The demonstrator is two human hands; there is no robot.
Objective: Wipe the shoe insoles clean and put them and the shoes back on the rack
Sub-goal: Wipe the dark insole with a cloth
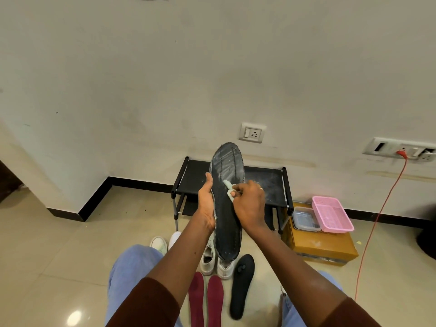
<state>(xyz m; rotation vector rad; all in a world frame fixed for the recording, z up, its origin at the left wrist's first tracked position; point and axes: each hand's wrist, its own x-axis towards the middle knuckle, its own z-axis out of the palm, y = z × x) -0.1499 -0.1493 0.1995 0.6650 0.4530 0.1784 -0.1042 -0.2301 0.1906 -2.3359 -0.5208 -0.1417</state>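
right, the left hand (206,204) grips the long dark grey foam insole (227,223) by its left edge, thumb up along the rim and fingers wrapped behind, holding it upright in front of the low black shoe rack (266,178). the right hand (250,206) has its fingers bunched tight on a small crumpled white wipe (230,187), pressed against the insole's face about midway up, and pale streaks show across the toe end above it. down on the beige tiled floor (70,256), a pair of white sneakers (208,259) sits just below the insole's heel, with two more white shoe toes (160,243) peeking out to their left. nearer the person's knees lie two maroon insoles (197,300) side by side, and a black insole (243,284) just to their right. beside the rack on the right, a pink plastic basket (332,213) and a clear plastic container (304,218) rest on a brown cardboard box (323,249), and an orange cable (382,208) runs down from a wall socket.
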